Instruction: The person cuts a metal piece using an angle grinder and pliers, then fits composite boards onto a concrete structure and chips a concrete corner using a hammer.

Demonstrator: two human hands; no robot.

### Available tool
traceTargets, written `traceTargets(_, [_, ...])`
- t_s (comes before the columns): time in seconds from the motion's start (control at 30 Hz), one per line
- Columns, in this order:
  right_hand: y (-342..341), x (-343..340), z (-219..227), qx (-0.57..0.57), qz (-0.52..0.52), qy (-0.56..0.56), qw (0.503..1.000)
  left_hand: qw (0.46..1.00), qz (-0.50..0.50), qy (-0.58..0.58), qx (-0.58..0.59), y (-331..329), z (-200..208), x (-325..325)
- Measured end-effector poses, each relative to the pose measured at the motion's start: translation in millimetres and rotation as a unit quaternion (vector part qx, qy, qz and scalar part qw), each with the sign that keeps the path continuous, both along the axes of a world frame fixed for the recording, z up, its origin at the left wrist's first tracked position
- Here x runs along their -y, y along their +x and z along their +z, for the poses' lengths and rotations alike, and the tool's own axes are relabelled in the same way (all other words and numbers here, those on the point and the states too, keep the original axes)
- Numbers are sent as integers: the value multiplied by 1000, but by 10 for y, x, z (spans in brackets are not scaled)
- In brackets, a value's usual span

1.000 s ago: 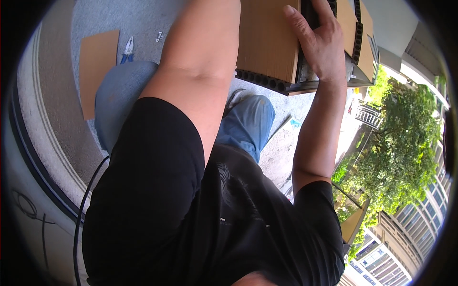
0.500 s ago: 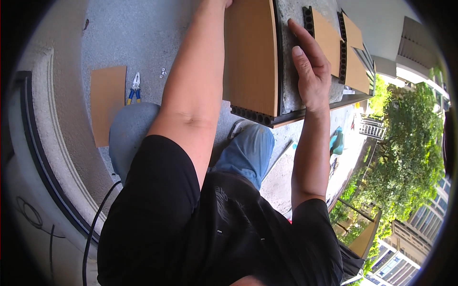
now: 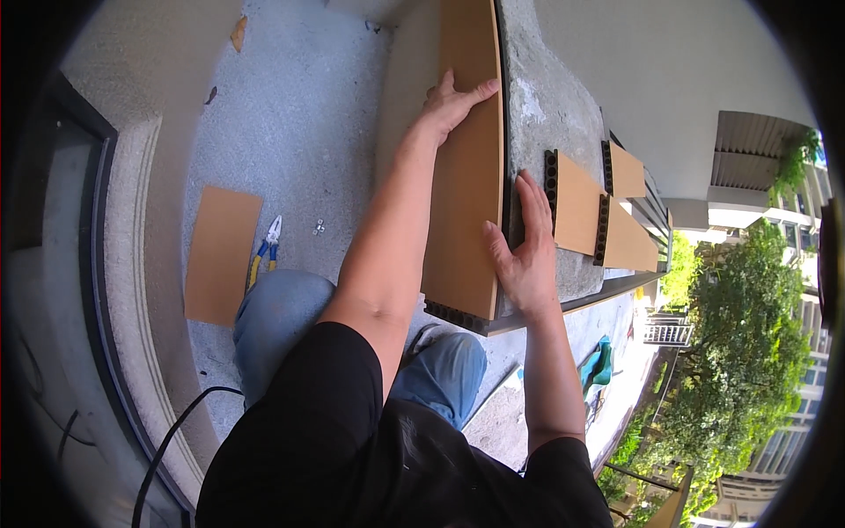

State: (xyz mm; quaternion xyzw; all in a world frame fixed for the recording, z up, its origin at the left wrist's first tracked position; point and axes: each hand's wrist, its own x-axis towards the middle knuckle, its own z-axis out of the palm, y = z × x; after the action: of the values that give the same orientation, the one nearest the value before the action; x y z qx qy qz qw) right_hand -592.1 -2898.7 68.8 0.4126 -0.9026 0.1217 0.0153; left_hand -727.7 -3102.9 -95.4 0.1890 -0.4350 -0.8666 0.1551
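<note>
A long wood-coloured hollow-core plank (image 3: 466, 202) stands on edge against the side of a raised concrete ledge (image 3: 563, 97), its dark hollow end nearest me. My left hand (image 3: 451, 110) lies spread on the plank's outer face, farther along it, with the thumb at the top edge. Closer to me, my right hand (image 3: 530, 264) rests with outstretched fingers along the dark strip (image 3: 513, 202) on the ledge side, its thumb near the plank's top edge. Neither hand is closed round anything.
Several short plank pieces (image 3: 576, 207) lie on the ledge. On the floor at left are a flat brown board (image 3: 222, 255), pliers (image 3: 270, 246) with blue and yellow handles and small metal clips (image 3: 319, 227). A black cable (image 3: 172, 440) runs at lower left. A green object (image 3: 596, 365) is at right.
The view has shifted, so the scene sits lower. My left hand, cut off at the upper edge before, now shows on the plank's face. My right hand has come down onto the ledge edge.
</note>
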Motion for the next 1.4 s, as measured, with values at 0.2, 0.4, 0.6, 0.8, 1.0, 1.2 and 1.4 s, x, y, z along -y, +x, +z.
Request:
traceTargets(0.2, [-12, -36, 14, -11, 11, 8, 1000, 999, -12, -26, 21, -32, 28, -35])
traceTargets(0.4, [-13, -89, -36, -1, 9, 25, 1000, 1000, -3, -23, 17, -6, 0, -70])
traceTargets(0.6, [0, -39, -23, -7, 24, 20, 999, 999, 10, -27, 40, 17, 94, -63])
traceTargets(0.8, [-8, -22, -74, 16, 38, -14, 999, 998, -3, -57, 34, -16, 59, 8])
traceTargets(1.0, [-21, -33, -90, 17, 37, -17, 999, 997, 9, -61, 54, -3, 68, -36])
traceTargets(1.2, [-25, -62, -103, 42, 28, -40, 998, 996, 21, -68, 54, -10, 71, -29])
traceTargets(1.4, [-41, -80, -119, 52, 26, -58, 997, 996, 26, -72, 52, 29, 121, -19])
